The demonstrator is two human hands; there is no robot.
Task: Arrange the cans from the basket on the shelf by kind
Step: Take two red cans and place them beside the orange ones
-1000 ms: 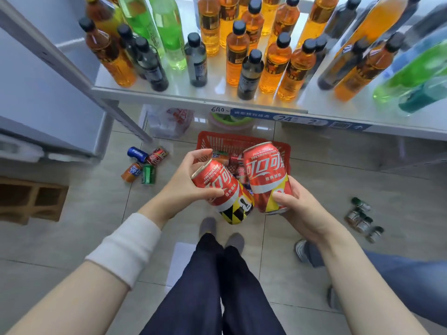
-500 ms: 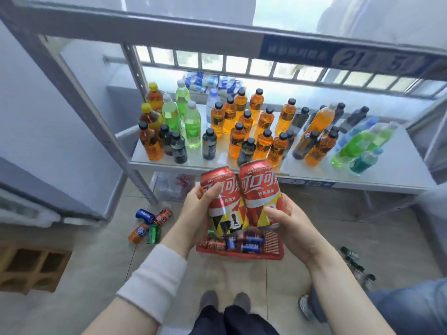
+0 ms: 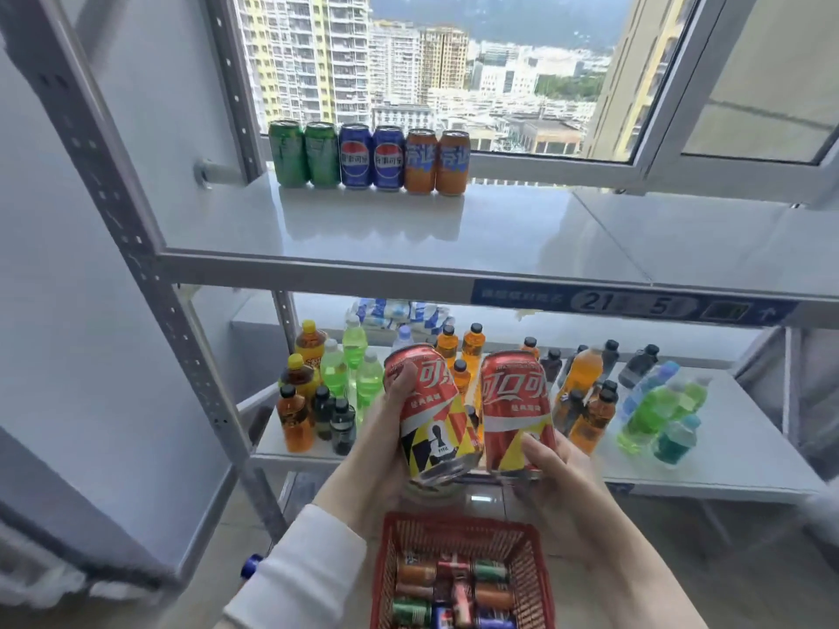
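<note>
My left hand grips a red cola can, and my right hand grips a second red cola can; both cans are upright, side by side, in front of the lower shelf. On the upper shelf, at the back left, a row stands sorted in pairs: two green cans, two blue cans, two orange cans. Below my hands, the red basket on the floor holds several mixed cans.
The lower shelf is crowded with orange, green, dark and blue bottles. Grey perforated uprights frame the rack at left. An open window is behind the upper shelf. Bare shelf surface lies right of the orange cans.
My view has tilted up from the floor to the upper shelf. Both hands have raised the two red cans together, away from the basket, and the cans have come apart slightly.
</note>
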